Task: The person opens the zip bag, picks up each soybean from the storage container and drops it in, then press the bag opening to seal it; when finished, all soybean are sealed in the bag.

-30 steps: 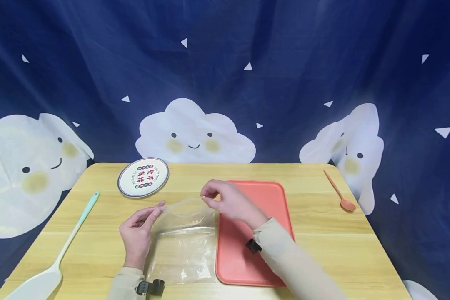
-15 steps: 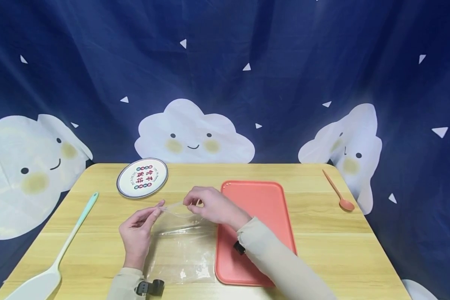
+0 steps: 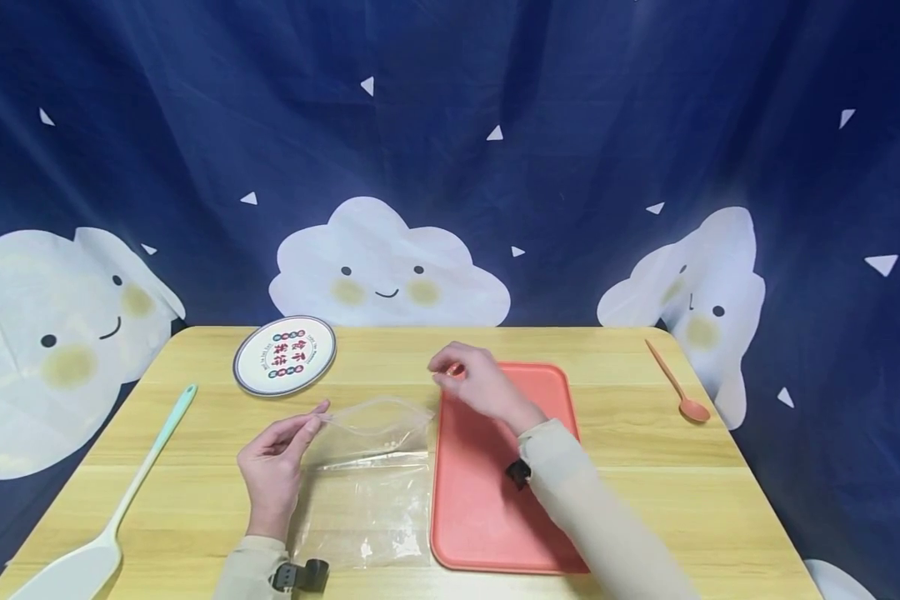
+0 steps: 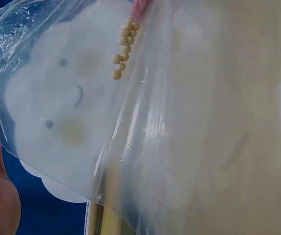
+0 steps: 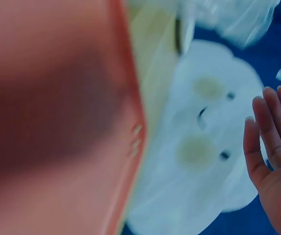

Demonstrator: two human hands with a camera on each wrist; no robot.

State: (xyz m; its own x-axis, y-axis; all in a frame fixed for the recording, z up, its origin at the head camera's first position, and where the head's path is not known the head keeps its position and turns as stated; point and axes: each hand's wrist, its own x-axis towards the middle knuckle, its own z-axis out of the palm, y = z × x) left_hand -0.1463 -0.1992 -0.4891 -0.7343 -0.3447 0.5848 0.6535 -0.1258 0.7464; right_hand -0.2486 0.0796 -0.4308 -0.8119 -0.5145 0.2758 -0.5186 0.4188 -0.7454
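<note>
My left hand (image 3: 273, 467) pinches the upper left corner of a clear zip bag (image 3: 367, 500), whose mouth gapes toward the back. Through the plastic in the left wrist view, several small round soybeans (image 4: 125, 49) lie bunched along a fold. My right hand (image 3: 483, 387) is over the far left corner of a red tray (image 3: 495, 517). In the right wrist view its fingers (image 5: 265, 122) are fairly straight, with nothing seen between them. A few more soybeans (image 5: 136, 143) lie along the tray's edge there.
A white plate (image 3: 251, 362) with printed lettering lies at the back left of the wooden table (image 3: 645, 500). A long spatula (image 3: 82, 567) with a green handle end lies along the left side. An orange spoon (image 3: 693, 409) lies far right. A dark blue cloud-patterned curtain (image 3: 570, 167) hangs behind.
My right hand moved left from the bag's right corner to its mouth, then back right over the tray's far left corner. My left hand kept its pinch on the bag.
</note>
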